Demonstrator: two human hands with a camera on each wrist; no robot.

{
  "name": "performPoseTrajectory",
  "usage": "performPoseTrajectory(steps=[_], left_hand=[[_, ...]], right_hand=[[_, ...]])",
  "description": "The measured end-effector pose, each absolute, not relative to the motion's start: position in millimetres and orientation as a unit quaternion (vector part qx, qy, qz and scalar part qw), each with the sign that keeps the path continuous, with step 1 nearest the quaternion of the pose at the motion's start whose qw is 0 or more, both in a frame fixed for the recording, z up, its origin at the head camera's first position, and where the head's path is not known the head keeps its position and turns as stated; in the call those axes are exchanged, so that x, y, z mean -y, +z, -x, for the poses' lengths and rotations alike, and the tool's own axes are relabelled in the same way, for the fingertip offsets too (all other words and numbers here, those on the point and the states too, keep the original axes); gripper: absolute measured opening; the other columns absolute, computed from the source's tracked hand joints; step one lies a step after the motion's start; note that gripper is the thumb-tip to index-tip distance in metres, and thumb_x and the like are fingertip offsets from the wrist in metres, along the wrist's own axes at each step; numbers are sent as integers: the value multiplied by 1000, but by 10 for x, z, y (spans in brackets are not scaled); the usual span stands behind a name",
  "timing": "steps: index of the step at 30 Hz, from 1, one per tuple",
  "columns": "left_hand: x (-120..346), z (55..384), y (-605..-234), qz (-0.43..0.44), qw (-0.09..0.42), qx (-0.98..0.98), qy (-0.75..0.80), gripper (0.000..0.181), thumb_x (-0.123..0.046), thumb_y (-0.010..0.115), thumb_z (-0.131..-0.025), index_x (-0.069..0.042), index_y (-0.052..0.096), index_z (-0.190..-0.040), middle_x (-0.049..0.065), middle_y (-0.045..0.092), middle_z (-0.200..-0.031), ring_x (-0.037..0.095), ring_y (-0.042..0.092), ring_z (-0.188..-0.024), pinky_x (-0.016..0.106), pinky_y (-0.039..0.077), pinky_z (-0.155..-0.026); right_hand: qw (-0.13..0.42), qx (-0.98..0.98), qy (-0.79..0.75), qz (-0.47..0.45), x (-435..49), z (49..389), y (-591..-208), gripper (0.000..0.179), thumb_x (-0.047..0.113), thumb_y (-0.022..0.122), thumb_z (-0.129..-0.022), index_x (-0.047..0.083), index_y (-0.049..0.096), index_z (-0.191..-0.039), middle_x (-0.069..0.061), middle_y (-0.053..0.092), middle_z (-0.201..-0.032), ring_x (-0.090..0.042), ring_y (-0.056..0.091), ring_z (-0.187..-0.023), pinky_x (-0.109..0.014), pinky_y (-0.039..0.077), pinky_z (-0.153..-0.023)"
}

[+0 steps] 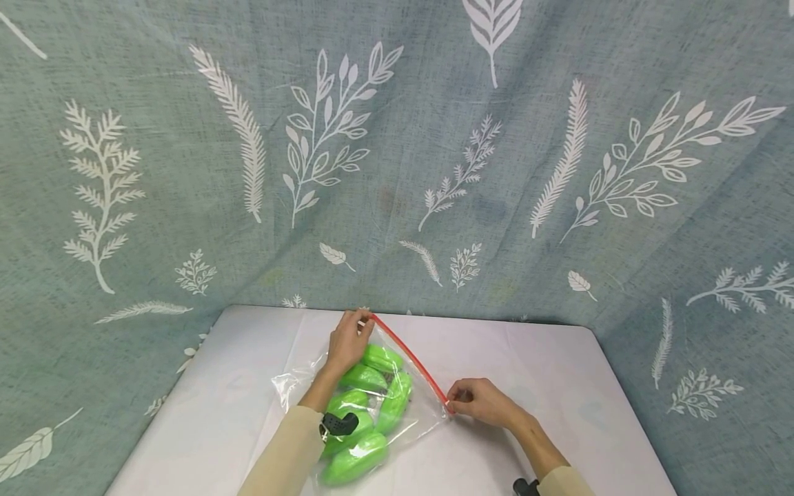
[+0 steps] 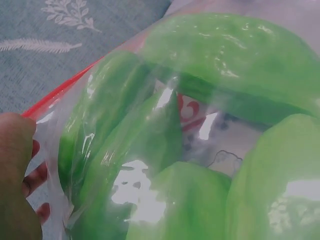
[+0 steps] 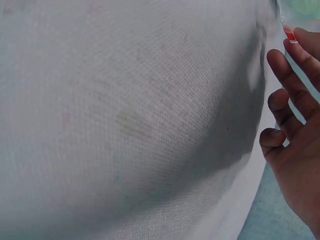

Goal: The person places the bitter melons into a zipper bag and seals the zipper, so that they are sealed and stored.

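Note:
A clear plastic zip bag [image 1: 428,412] with a red closure strip [image 1: 409,355] lies on the table. Inside it are several bright green, oblong, vegetable-like pieces [image 1: 393,403], glossy under the film in the left wrist view [image 2: 225,55]. My left hand [image 1: 349,341] pinches the strip's far left end, its forearm passing over the bag and hiding part of the contents. At the strip's near right end, my right hand [image 1: 486,401] pinches the corner between thumb and index finger. In the right wrist view, that hand's [image 3: 300,140] other fingers are loosely bent. The strip runs straight between both hands.
The table [image 1: 527,358] has a white cloth cover and rounded far corners. Behind and at both sides hangs a grey-green curtain [image 1: 384,186] with white leaf prints. A dark strap [image 1: 340,423] is around the left wrist.

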State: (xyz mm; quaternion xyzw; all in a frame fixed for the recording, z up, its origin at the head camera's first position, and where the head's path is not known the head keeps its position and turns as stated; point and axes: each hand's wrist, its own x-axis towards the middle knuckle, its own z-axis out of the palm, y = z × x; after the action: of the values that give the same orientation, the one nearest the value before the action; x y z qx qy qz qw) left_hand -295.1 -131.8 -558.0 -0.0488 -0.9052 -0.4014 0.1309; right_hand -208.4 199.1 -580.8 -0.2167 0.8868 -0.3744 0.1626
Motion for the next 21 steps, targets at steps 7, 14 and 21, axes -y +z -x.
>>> performPoseTrajectory(steps=[7,14,21], left_hand=[[1323,2951,-5598,52,113,913,-388,32,-29,58,-101,-15,66,-129,6,61,-124,22,66,-103,53,46,-87],[1337,2952,-5559,69,93,929,-350,41,-33,56,-102,-18,59,-140,7,60,-131,28,63,-115,59,41,-95],[1351,2946,-5458,77,116,956,-260,55,-47,48,-102,-17,52,-147,13,47,-150,35,48,-134,60,27,-112]], right_hand=[[168,-886,-374,218,-2001,2098,-5815,10,35,71,-92,25,72,-95,11,66,-83,-8,57,-72,-26,48,-59],[128,-908,-343,206,-2038,2154,-5746,16,37,67,-95,24,72,-102,12,67,-92,-9,58,-78,-29,50,-64],[-41,-959,-248,134,-2102,2250,-5543,53,56,57,-96,20,65,-133,-3,64,-131,-29,57,-122,-57,44,-97]])
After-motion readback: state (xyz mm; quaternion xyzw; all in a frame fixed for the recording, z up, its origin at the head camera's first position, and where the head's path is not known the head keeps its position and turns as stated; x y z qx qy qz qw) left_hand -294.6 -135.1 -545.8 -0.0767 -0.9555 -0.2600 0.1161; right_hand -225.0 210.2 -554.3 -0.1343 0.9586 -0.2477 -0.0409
